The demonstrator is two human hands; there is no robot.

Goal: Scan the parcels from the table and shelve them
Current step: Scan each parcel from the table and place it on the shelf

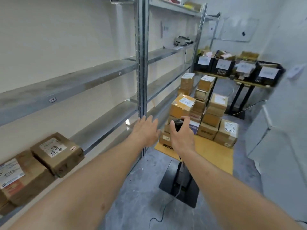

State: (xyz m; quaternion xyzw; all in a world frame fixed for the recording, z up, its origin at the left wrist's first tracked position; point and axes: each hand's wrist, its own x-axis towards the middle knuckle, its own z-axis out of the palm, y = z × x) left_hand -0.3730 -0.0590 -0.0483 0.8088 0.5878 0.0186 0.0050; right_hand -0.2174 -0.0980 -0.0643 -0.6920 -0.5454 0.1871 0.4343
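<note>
While the right hand [181, 130] grips a black scanner [177, 124] and the left hand [146, 130] reaches open, parcels [199, 112] wait stacked on the desk [216, 153]; best aim squarely at a label.

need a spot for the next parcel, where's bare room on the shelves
Bare: the shelf board right of the two shelved parcels, up to the steel upright, and the board above. Crowded: the parcel stack on the table.

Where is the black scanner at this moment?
In the head view, the right hand grips the scanner at centre, before the stacked parcels on the table.
</note>
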